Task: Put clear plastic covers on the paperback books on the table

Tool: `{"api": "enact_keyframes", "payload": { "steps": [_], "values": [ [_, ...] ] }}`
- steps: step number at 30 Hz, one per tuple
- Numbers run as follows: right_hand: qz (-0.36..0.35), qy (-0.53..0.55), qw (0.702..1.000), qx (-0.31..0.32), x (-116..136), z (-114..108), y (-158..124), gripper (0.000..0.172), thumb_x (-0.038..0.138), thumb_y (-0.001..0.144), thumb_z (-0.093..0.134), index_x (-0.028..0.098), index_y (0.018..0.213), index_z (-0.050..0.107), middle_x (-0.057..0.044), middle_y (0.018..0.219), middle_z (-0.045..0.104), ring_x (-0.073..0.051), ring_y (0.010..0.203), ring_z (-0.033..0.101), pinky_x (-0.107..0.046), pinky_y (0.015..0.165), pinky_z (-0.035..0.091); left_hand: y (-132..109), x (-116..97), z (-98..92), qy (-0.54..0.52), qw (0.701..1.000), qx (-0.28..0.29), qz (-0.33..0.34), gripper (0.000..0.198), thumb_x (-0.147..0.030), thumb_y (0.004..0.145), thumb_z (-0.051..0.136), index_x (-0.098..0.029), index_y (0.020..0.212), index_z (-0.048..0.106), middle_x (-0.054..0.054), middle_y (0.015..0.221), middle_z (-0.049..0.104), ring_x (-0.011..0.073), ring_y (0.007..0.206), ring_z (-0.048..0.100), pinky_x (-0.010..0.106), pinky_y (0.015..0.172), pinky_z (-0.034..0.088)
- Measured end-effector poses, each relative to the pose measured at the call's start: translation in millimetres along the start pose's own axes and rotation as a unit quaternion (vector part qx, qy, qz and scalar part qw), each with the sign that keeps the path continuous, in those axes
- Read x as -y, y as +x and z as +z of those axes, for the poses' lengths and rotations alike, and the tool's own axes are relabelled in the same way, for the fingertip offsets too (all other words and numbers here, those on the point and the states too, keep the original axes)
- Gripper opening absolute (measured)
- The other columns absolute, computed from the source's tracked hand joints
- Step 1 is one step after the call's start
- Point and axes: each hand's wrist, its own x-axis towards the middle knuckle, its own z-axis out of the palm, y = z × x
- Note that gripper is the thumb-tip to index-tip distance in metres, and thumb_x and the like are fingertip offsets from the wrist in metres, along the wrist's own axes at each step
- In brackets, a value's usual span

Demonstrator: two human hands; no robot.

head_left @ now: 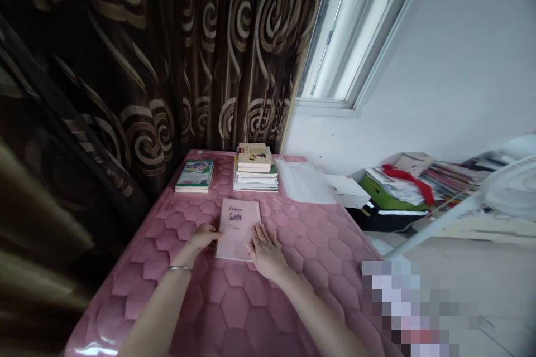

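A pink-covered booklet [235,239] is apparently pinched by the left hand [204,237] and touched by the outspread right hand [267,252].

pale-pink booklet [237,241] | closed, printed cover up | flat on pink quilted surface [235,304]

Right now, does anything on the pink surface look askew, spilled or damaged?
Nothing appears spilled or damaged. The book stack at the far edge looks slightly untidy: its edges do not line up. The pale booklet lies flat.
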Motion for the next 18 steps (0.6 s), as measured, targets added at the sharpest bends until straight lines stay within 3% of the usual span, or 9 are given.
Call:
{"api": "enact_keyframes", "payload": {
  "steps": [3, 5, 7, 10, 12, 14, 16, 18],
  "values": [
    [0.003, 0.053, 0.999, -0.010, 11, -19, 5, 0.050, 0.037, 0.095, 0.027, 0.008, 0.127, 0.054, -0.019, 0.141, 0.042, -0.027, 0.135, 0.033, -0.043, 0.109, 0.024, -4, -1, 4.2, -0.009, 1.000, -0.016, 0.023, 0.025, -0.031, 0.063, 0.071, -0.017, 0.066, 0.050, -0.004, 0.053, 0.057, 0.0138, 0.050, 0.057, 0.025, 0.049, 0.045],
    [0.020, 0.136, 0.990, -0.022, 22, -34, 10, 0.046, 0.039, 0.095, 0.029, 0.015, 0.110, 0.065, -0.015, 0.119, 0.063, -0.024, 0.116, 0.055, -0.032, 0.096, 0.040, -9, -6, 9.1, -0.027, 0.998, -0.033, 0.056, 0.022, -0.031, 0.067, 0.067, -0.017, 0.069, 0.051, -0.003, 0.059, 0.059, 0.0135, 0.058, 0.059, 0.023, 0.053, 0.046],
    [0.027, 0.226, 0.973, -0.035, 33, -51, 15, 0.046, 0.044, 0.094, 0.030, 0.020, 0.097, 0.068, -0.010, 0.098, 0.071, -0.022, 0.098, 0.065, -0.027, 0.081, 0.045, -19, -20, 14.3, -0.029, 0.992, -0.056, 0.111, 0.016, -0.030, 0.072, 0.062, -0.018, 0.071, 0.052, -0.003, 0.064, 0.061, 0.0129, 0.065, 0.060, 0.021, 0.057, 0.045],
    [0.024, 0.348, 0.935, -0.058, 46, -78, 24, 0.050, 0.056, 0.090, 0.034, 0.021, 0.084, 0.069, -0.007, 0.085, 0.072, -0.021, 0.085, 0.066, -0.026, 0.071, 0.046, -41, -59, 22.1, 0.086, 0.963, -0.107, 0.231, 0.013, -0.026, 0.072, 0.061, -0.017, 0.067, 0.052, 0.000, 0.063, 0.061, 0.0152, 0.065, 0.059, 0.023, 0.058, 0.043],
    [0.028, 0.444, 0.892, -0.075, 48, -94, 31, 0.051, 0.061, 0.085, 0.040, 0.019, 0.083, 0.069, -0.005, 0.080, 0.071, -0.020, 0.077, 0.066, -0.026, 0.065, 0.047, -60, -89, 30.7, 0.205, 0.924, -0.171, 0.274, 0.010, -0.023, 0.068, 0.064, -0.017, 0.068, 0.055, 0.004, 0.070, 0.065, 0.0184, 0.071, 0.061, 0.025, 0.062, 0.043],
    [0.029, 0.518, 0.847, -0.114, 43, -104, 38, 0.048, 0.061, 0.080, 0.048, 0.018, 0.082, 0.069, -0.004, 0.077, 0.070, -0.019, 0.073, 0.065, -0.026, 0.063, 0.047, -78, -113, 45.7, 0.303, 0.884, -0.212, 0.286, 0.017, -0.023, 0.069, 0.065, -0.017, 0.084, 0.060, 0.008, 0.079, 0.068, 0.0229, 0.077, 0.064, 0.027, 0.065, 0.043],
    [0.030, 0.561, 0.814, -0.148, 32, -105, 45, 0.043, 0.057, 0.076, 0.053, 0.016, 0.079, 0.068, -0.003, 0.072, 0.069, -0.019, 0.072, 0.063, -0.026, 0.063, 0.046, -89, -123, 67.5, 0.367, 0.854, -0.232, 0.286, 0.024, -0.019, 0.074, 0.059, -0.015, 0.098, 0.060, 0.014, 0.086, 0.069, 0.0257, 0.080, 0.066, 0.030, 0.066, 0.044],
    [0.037, 0.597, 0.787, -0.148, 15, -97, 51, 0.038, 0.052, 0.073, 0.056, 0.016, 0.076, 0.067, -0.003, 0.068, 0.069, -0.019, 0.071, 0.063, -0.027, 0.063, 0.046, -89, -120, 92.4, 0.408, 0.834, -0.235, 0.289, 0.027, -0.013, 0.079, 0.051, -0.010, 0.104, 0.059, 0.019, 0.089, 0.068, 0.0289, 0.083, 0.066, 0.033, 0.069, 0.045]
  ]
}}
